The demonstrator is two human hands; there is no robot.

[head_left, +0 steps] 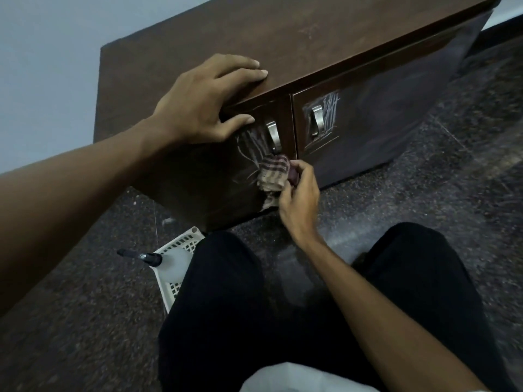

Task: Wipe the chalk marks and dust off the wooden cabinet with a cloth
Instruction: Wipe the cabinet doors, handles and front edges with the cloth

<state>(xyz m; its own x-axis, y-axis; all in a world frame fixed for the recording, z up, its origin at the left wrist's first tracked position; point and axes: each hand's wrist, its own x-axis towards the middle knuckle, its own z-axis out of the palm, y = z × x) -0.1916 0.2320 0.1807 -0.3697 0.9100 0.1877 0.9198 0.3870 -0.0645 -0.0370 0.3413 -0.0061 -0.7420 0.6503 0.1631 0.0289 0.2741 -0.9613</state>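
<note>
A low dark wooden cabinet (198,41) stands against the wall, with two doors that each carry a metal handle. White chalk scribbles (252,148) cover the left door beside its handle (274,136). More chalk lines (329,111) surround the right door's handle (317,120). My right hand (300,199) holds a bunched checked cloth (273,172) pressed against the left door, just below the handle. My left hand (203,100) grips the cabinet's top front edge, fingers flat on top and thumb on the door face.
A white plastic lattice basket (175,250) sits on the dark speckled floor (85,292) at the cabinet's left corner, holding a spray bottle with a black nozzle (141,256). My knees in black trousers (226,292) are close to the cabinet front.
</note>
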